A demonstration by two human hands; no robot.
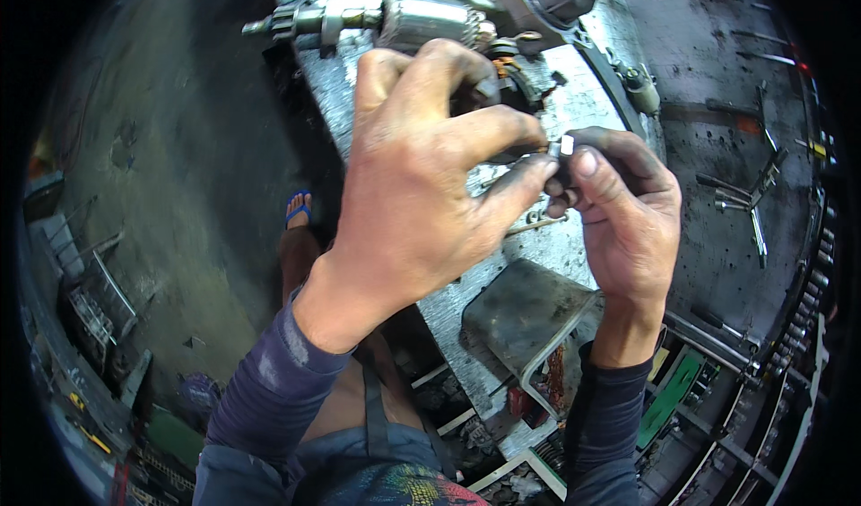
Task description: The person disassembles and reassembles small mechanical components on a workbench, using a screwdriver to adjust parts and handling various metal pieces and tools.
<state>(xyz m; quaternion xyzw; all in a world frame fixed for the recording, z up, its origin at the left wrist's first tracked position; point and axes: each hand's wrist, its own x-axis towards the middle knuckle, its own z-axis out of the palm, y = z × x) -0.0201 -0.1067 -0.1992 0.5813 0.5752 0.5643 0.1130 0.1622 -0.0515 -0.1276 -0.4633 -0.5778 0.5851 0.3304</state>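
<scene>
My left hand (421,165) and my right hand (628,219) meet over the metal bench, their thumb and finger tips closed on a small dark part with a shiny pale piece (565,147). The part is largely hidden by my fingers. Behind my left hand lie a motor armature (421,22) with a toothed shaft, a dark assembly with copper (511,80) and a metal housing (560,0). A thin rod (536,225) and small fittings lie on the bench below my fingers.
The bench (314,85) holds a dark square pan (511,318) near me and a small cylinder (641,89) at right. Wrenches and sockets (762,192) lie on the right surface; racks of parts (807,300) line the right rim. Metal scrap (99,300) sits at left. My sandaled foot (299,208) shows.
</scene>
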